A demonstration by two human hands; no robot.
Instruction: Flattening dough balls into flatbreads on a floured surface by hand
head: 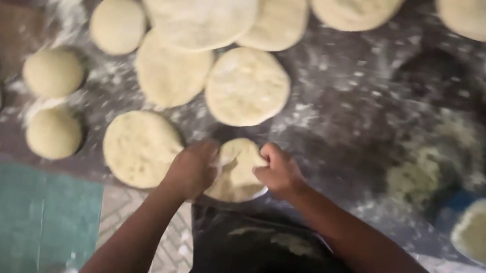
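Both hands (237,172) seemingly pinch dough disc (239,170).

The dough piece (239,170) is a pale, cream-coloured round, flattened into a thick disc with a soft, slightly uneven face dusted in flour. It lies at the near edge of the dark, floured worktop, the closest of the pieces to the person's body. Its left rim is covered by the left hand (194,169), and its right rim is pressed by the right hand (279,171), so only the middle shows. It seems to sit flat on the surface, though the blur makes it hard to tell whether the near edge is lifted. It sits just beside another flattened round to its left.
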